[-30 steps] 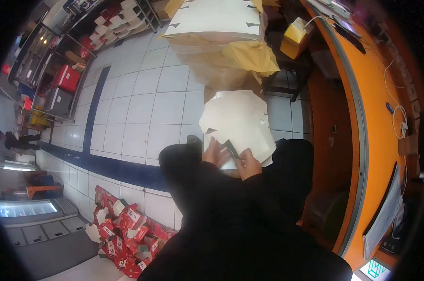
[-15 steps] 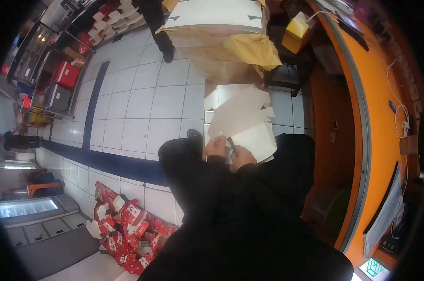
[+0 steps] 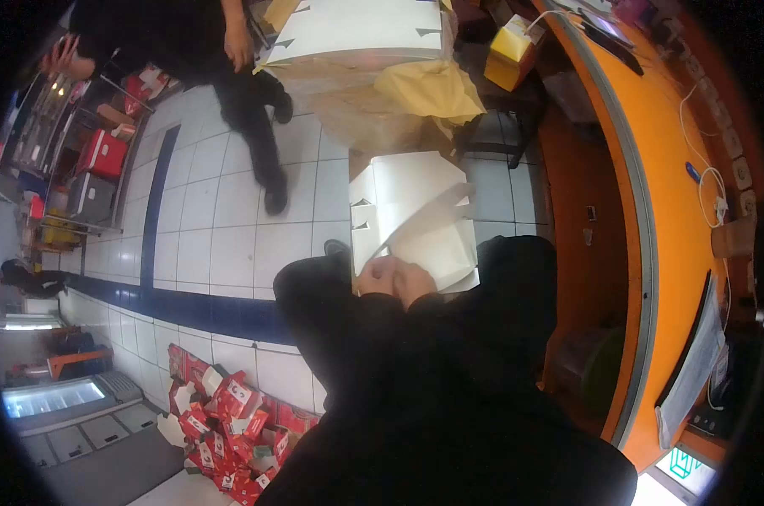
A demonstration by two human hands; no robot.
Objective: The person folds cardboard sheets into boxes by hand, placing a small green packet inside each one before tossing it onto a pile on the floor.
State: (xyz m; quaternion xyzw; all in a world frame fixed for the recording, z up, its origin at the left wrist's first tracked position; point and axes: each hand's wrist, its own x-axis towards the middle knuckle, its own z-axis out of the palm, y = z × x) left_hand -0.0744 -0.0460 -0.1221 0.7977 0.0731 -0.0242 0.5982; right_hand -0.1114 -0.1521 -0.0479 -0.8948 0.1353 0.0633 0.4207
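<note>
Two bare hands meet at the frame's centre, the left hand (image 3: 377, 276) and the right hand (image 3: 414, 282), both on one white cardboard box blank (image 3: 415, 221). One stack of flat white blanks (image 3: 356, 29) sits at top centre. One yellow box (image 3: 508, 55) stands upper right. One other person (image 3: 205, 51) walks at upper left. One heap of red cartons (image 3: 230, 422), too many to count, lies lower left.

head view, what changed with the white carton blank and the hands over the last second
Both hands, the left hand and the right hand, have closed together on the near edge of the white carton blank, whose panels have folded up from flat. Another person has walked in. The stack of flat blanks stayed put.
</note>
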